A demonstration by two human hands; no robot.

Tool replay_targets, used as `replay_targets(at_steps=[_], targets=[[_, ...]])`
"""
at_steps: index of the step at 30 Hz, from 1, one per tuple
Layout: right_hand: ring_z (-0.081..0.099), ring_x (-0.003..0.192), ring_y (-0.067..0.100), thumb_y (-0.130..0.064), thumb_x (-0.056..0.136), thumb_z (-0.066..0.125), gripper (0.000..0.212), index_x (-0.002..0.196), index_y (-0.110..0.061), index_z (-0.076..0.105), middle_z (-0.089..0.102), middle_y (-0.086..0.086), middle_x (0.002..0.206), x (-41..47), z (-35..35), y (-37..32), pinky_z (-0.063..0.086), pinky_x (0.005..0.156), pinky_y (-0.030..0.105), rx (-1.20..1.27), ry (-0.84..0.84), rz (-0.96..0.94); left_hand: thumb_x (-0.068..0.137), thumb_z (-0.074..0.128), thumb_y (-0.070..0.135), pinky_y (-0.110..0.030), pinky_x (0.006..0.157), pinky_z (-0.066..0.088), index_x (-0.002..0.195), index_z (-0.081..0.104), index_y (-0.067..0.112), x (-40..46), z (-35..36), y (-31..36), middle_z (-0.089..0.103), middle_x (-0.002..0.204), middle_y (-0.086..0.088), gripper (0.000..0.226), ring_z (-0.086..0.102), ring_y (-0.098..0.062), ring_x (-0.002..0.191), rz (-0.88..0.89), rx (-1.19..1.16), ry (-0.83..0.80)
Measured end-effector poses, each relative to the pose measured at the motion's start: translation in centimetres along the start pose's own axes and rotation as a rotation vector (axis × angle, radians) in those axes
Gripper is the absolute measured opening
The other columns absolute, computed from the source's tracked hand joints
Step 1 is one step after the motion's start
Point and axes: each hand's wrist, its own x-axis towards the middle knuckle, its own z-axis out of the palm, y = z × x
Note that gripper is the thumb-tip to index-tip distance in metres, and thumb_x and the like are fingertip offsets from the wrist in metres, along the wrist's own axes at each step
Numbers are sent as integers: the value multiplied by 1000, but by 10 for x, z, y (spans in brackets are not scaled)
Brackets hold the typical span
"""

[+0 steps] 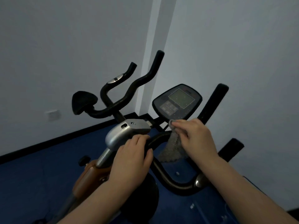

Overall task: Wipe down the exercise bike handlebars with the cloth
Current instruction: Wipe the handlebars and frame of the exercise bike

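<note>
The exercise bike's black handlebars (pixel 129 92) curve up at the left and bend down at the near right, where a second bar (pixel 163 172) runs below my hands. My left hand (pixel 131 157) grips the near bar just beside the silver stem housing (pixel 124 135). My right hand (pixel 195 139) pinches a grey cloth (pixel 173 149), which hangs down over the bar below the console (pixel 178 102). The bar under the cloth is hidden.
A black upright grip (pixel 213 104) rises at the right behind my right hand. The bike stands in a corner of white walls on a blue floor (pixel 48 162). A wall socket (pixel 52 114) sits low at the left. A knob (pixel 84 160) sticks out of the frame.
</note>
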Motion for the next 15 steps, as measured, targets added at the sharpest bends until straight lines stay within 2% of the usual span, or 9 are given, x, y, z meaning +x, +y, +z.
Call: replay_targets(at_steps=[1,3,6,10,13,15], targets=[[56,83,16,-9,84,67,24,104,-20,73,73,0,98,2,3,-5,45,71,22,11,21,54,91,44,40,-31,91,45,128,44,32,0,1,-1,52,123,13,37,50,-6,107,7,-7,-15],[54,85,15,-9,85,65,24,104,-21,73,71,1,99,-2,18,-25,41,71,17,66,-37,44,91,45,41,-27,91,43,128,44,34,-1,1,-3,53,122,15,38,49,-3,106,18,-21,-28],[55,90,16,-4,84,64,27,105,-18,73,71,-4,109,-17,25,-36,46,79,22,123,-120,-17,90,48,39,-26,89,43,127,45,33,-3,0,-6,54,121,15,38,48,-3,105,43,-41,-40],[56,85,18,-7,84,67,22,102,-17,75,73,-3,104,-9,-1,-4,49,75,30,-4,5,88,90,48,40,-26,98,38,135,39,31,-5,-3,-10,47,131,15,46,43,-5,117,81,-78,-99],[56,90,16,-12,85,66,20,102,-20,74,71,-3,105,6,-10,9,48,83,30,-5,167,256,91,49,39,-26,103,35,137,37,31,2,-2,-8,42,137,15,48,38,-4,123,130,-111,-130],[58,92,18,-8,84,66,22,100,-20,75,71,-9,104,8,-6,3,49,84,32,44,147,212,91,49,39,-25,102,35,136,39,30,11,0,-2,42,137,14,48,38,-5,124,167,-115,-133]])
